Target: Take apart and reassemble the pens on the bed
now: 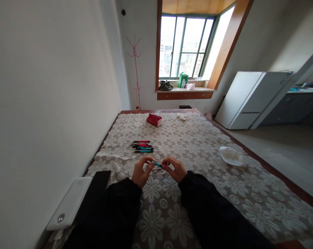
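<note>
Between my two hands is a blue pen with a black end, held level just above the tablecloth. My left hand pinches its left end between thumb and fingers. The black end on the right is pinched by my right hand. Small pale bits lie on the cloth under the hands, too small to name. Just beyond my left hand, several red, blue and black pens lie side by side in a loose row.
A flower-patterned tablecloth covers the long table. Farther back lie a red packet and crumpled white paper. White plastic sits on the right. A white power bank and a dark flat object are beside the left wall.
</note>
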{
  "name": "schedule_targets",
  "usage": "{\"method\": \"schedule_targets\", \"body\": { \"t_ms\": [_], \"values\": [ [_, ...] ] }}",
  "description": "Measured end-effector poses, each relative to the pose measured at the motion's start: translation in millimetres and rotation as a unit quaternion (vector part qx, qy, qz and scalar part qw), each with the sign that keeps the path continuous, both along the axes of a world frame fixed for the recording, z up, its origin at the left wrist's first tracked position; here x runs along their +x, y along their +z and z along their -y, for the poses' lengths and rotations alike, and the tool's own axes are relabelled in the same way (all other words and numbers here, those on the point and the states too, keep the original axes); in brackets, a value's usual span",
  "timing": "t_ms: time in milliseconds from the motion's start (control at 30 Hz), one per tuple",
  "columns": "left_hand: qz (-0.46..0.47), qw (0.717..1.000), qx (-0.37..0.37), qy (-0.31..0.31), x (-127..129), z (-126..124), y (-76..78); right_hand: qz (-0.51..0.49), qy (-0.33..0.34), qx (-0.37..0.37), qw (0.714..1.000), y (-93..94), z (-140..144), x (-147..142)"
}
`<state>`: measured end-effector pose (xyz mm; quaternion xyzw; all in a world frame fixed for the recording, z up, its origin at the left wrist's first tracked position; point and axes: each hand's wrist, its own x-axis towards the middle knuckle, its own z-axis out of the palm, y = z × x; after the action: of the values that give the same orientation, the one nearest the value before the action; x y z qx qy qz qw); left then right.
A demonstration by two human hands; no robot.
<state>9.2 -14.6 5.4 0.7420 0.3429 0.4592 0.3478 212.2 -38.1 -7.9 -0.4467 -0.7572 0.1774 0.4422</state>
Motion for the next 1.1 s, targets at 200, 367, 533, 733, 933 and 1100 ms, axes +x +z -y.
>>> {"method": "schedule_targets", "body": {
  "t_ms": [200, 367, 533, 733, 933, 1100],
  "values": [
    [0.084, 0.994, -0.058, 0.036, 1.1, -2.3, -6.0, 0.150, -0.042, 0.020, 0.988, -11.6, -11.7, 17.5],
    [0.032, 0.998, -0.051, 0.023, 3.6, -2.9, -8.5, 0.227, -0.034, -0.009, 0.973, -24.9, -15.6, 19.6],
    [0.041, 0.999, -0.010, 0.029, 0.9, -2.2, -8.6, 0.222, -0.048, 0.003, 0.974, -23.4, -16.1, 20.0],
    [0.020, 0.999, 0.021, 0.016, -0.8, -5.3, -11.3, 0.163, -0.104, -0.024, 0.981, -24.8, -22.6, 32.3],
    [-0.044, 0.999, 0.003, -0.027, 2.9, -4.8, -11.4, -0.099, -0.088, -0.089, 0.987, -22.3, -23.0, 28.3],
    [0.000, 0.999, -0.030, -0.029, 3.7, -3.3, -11.5, -0.305, 0.040, -0.138, 0.941, -3.8, -11.4, 7.8]
  ]
}}
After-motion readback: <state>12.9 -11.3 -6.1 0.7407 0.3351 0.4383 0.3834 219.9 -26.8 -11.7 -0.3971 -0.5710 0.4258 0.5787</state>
